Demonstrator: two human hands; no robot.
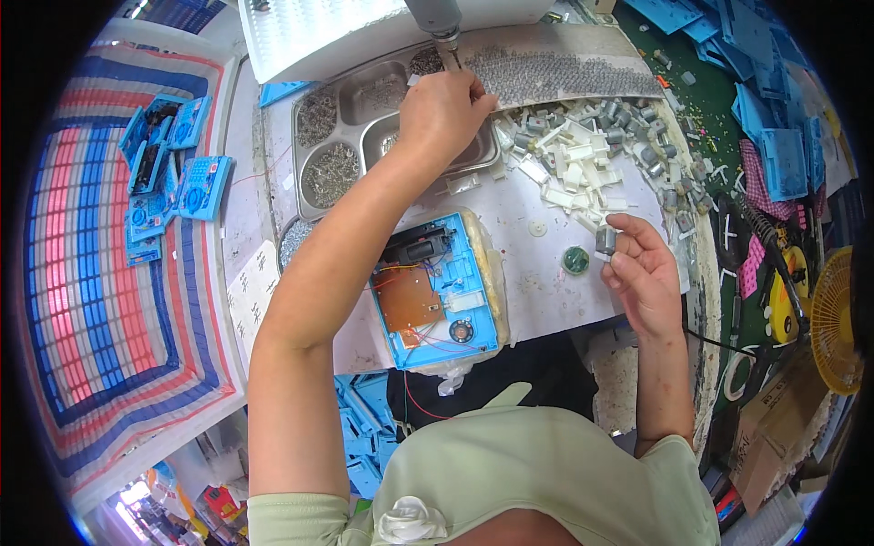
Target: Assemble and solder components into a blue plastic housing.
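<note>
My left hand (442,114) reaches to the far side of the table, fingers curled by the tip of a grey electric screwdriver (435,16) that hangs from above. Its fingertips are partly hidden, and what they pinch cannot be made out. On the right, my right hand (645,273) pinches a small silver motor (605,238) with a white end between thumb and fingers. Between my arms lies an open blue plastic casing (473,314) on a wrapped pad. Inside it are a brown circuit board (407,298), a black part (421,247), thin wires and a round speaker (462,330).
A steel compartment tray (344,127) holds small metal parts. Right of it is a pile of white plastic pieces (578,164) and motors (651,150). A round green-filled pot (574,260) stands near my right hand. Blue casings (202,187) lie at left; a yellow fan (833,318) stands at right.
</note>
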